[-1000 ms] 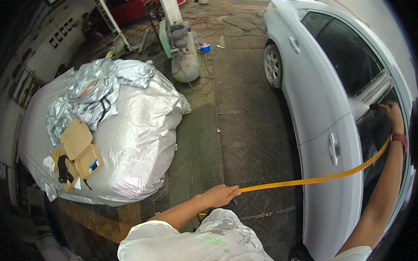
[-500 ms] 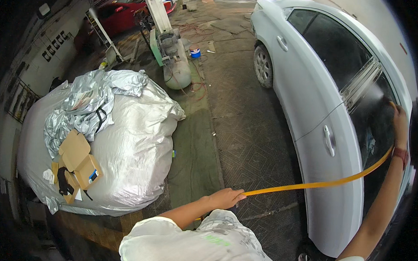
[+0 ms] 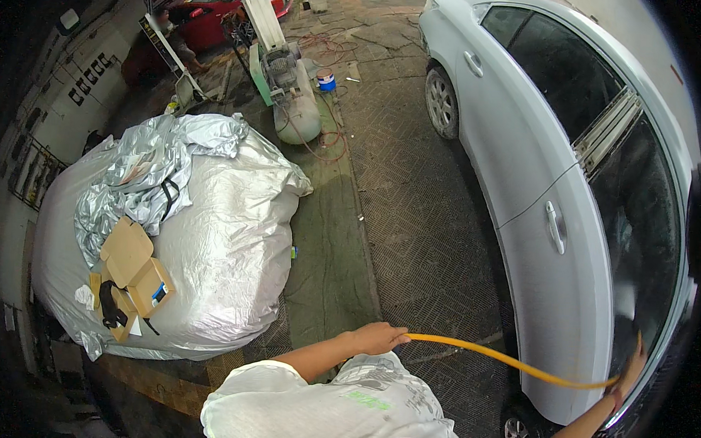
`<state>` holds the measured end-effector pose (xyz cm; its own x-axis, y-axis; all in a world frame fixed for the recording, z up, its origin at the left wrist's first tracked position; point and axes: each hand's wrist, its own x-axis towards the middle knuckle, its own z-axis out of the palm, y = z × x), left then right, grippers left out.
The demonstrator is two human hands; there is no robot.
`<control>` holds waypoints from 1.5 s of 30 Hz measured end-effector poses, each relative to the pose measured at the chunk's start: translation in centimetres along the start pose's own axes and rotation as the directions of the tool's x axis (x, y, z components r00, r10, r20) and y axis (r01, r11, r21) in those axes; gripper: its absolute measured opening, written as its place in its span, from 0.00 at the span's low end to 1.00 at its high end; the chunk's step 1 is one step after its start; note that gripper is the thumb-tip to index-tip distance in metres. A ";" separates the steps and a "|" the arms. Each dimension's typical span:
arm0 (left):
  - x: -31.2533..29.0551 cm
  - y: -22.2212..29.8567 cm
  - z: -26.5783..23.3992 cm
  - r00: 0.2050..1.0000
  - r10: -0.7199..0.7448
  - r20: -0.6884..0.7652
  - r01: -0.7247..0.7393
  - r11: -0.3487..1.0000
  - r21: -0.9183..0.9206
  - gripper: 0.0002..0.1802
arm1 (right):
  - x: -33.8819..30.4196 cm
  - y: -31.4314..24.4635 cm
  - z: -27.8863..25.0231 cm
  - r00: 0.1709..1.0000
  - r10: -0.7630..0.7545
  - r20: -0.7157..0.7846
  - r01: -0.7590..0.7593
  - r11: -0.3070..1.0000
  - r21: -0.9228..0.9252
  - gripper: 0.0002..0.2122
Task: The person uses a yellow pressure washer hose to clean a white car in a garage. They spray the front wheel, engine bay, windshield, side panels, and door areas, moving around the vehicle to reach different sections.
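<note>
Left grip (image 3: 379,338) closes around the yellow hose (image 3: 443,340); right grip (image 3: 630,368) clasps its end.

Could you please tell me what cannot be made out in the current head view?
Head view, all items:
The end of the yellow hose: too small and blurred at the right hand.
The palm of the left hand: hidden by the back of that hand.
What lies beneath the silver cover: hidden by it.
The pale car's near end: cut off by the lower edge.
</note>
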<state>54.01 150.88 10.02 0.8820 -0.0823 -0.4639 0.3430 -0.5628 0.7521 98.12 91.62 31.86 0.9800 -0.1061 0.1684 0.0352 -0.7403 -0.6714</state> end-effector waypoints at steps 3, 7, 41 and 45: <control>1.8 0.4 1.4 0.995 0.089 0.035 -0.088 0.996 -0.020 0.28 | -3.6 11.2 -8.0 0.995 -0.081 -0.053 0.047 0.882 -0.468 0.20; 3.5 0.2 3.2 0.989 0.128 0.077 -0.131 0.990 0.045 0.29 | -6.1 13.9 -13.1 0.985 0.157 -0.076 -0.174 0.835 -0.522 0.21; 3.9 1.7 4.5 0.979 0.059 0.193 -0.091 0.983 0.160 0.32 | -19.2 24.9 -11.0 0.901 0.263 -0.345 -0.337 0.925 -0.176 0.26; 3.7 -1.2 4.2 0.985 -0.045 0.168 0.022 0.990 0.138 0.30 | -27.2 22.2 -3.6 0.781 0.513 -0.356 -0.475 0.858 0.196 0.24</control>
<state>55.49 147.76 5.41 0.7989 -0.1937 -0.5694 0.3146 -0.6723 0.6701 71.52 75.68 14.96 0.7139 -0.6989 0.0434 -0.3964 -0.4545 -0.7977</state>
